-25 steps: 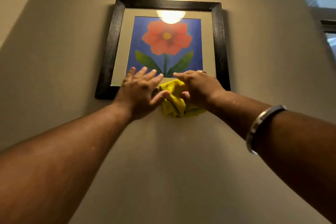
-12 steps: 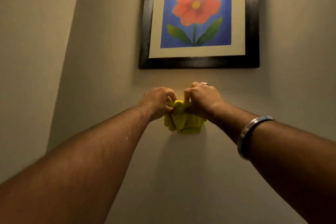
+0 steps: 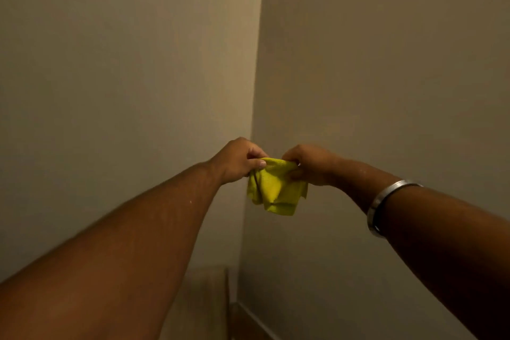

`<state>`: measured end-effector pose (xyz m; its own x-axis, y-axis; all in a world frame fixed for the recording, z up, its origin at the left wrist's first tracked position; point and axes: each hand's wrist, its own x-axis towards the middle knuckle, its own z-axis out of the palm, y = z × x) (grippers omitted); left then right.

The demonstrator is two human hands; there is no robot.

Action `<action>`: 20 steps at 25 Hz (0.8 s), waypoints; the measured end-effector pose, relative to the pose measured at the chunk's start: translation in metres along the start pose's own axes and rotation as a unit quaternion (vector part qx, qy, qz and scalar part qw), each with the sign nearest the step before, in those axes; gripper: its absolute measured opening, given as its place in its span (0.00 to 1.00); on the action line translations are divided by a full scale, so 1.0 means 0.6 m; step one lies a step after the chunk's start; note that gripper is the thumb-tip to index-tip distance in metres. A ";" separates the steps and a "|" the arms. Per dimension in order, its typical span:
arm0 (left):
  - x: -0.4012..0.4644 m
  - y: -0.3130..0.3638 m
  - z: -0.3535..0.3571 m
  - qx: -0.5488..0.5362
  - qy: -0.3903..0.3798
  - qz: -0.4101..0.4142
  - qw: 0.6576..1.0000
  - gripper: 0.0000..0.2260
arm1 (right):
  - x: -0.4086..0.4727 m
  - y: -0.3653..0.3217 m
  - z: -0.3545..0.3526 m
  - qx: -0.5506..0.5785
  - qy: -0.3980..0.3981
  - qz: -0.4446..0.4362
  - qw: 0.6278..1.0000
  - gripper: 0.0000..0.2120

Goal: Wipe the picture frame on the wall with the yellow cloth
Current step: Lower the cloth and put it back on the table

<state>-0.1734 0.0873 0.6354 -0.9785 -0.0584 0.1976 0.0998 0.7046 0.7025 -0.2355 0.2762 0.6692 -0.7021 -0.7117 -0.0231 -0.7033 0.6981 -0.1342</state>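
Before wall corner | left hand [image 3: 236,160], right hand [image 3: 311,163] | fingers pinch yellow cloth [image 3: 276,188] (hanging bunched)

Both arms reach forward toward a corner where two plain beige walls [image 3: 386,77] meet. The left hand [image 3: 236,160] and right hand [image 3: 310,164] sit close together, each pinching the top edge of the yellow cloth [image 3: 276,190], which hangs bunched and folded below them. A silver bangle [image 3: 385,205] circles the right forearm. A pale baseboard [image 3: 256,320] runs along the bottom of the right wall.
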 end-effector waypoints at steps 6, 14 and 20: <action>-0.202 -0.419 0.191 -0.123 0.013 -0.259 0.958 0.16 | 0.149 -0.099 0.474 0.161 -0.184 -0.031 0.969 0.13; -0.536 -0.745 0.568 -0.138 -0.087 -0.504 0.848 0.24 | 0.030 -0.145 1.134 0.175 -0.419 0.009 0.891 0.24; -0.546 -0.777 0.571 0.020 -0.260 -0.496 0.828 0.21 | -0.013 -0.151 1.168 -0.009 -0.351 -0.194 0.916 0.22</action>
<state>0.0388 0.0198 0.0090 -0.5225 -0.3166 -0.7917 -0.7950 0.5164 0.3182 -0.0884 0.1639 -0.0128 -0.1586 -0.7767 -0.6096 -0.8905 0.3792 -0.2514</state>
